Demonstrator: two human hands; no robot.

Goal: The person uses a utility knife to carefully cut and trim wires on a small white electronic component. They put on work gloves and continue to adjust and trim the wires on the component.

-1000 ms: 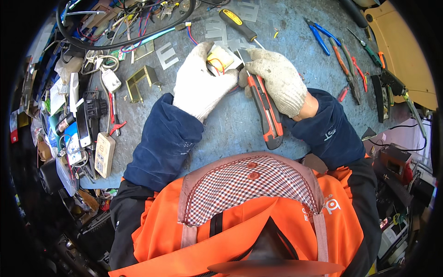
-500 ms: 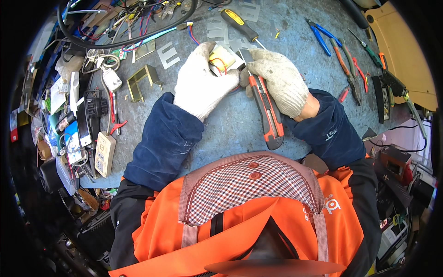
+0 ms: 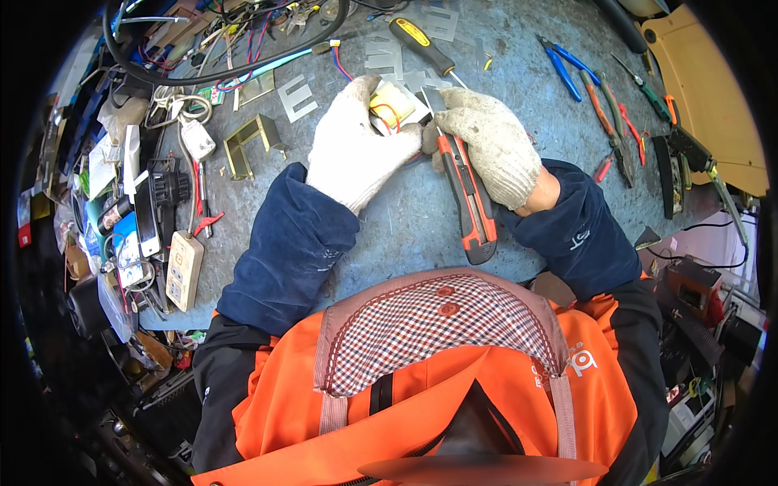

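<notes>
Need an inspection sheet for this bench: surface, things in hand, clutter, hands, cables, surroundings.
Surface: blue bench, scuffed and stained.
Things in hand: yellow-wrapped part; red-and-black utility knife, blade end beside the part, contact unclear.
Clutter: screwdriver, blue-handled pliers, E-shaped plates, metal bracket; mixed items heaped along the left.
Hands: both gloved; left hand grips the part, right hand the knife.
Cables: thick black cable curves across the far left; grey cord bunched.
Surroundings: cream panel at right; co-workers: nothing seen.
</notes>
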